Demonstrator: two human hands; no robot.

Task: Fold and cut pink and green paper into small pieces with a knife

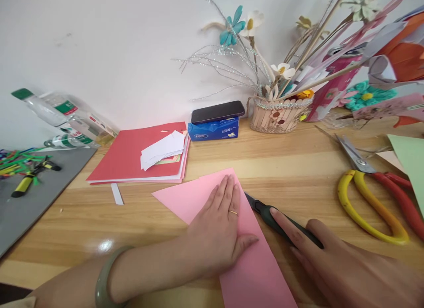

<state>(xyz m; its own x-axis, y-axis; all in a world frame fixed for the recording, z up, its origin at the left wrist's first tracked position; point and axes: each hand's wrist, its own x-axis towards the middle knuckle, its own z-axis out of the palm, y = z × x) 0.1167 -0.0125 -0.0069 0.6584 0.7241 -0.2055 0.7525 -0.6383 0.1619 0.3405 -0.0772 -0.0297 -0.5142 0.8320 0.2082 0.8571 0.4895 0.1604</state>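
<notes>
Pinning pink paper [212, 197] flat under spread left hand [217, 230], right hand [334, 264] gripping knife [281, 222], slicing along right edge; needing steady near-ward pull.

Bare worktop [291, 166] is lying open ahead of my grips; scissors [374, 197] are crowding my right, red paper stack [132, 157] and tissue pack [213, 130] blocking farther back.

We see our left hand [218, 230] flat on the folded sheet [255, 272], with the knife [281, 222] under our right hand [344, 268] along its right edge. Scissors [371, 197] lie farther right; behind, a phone [217, 112] rests on a tissue pack [213, 131].
</notes>
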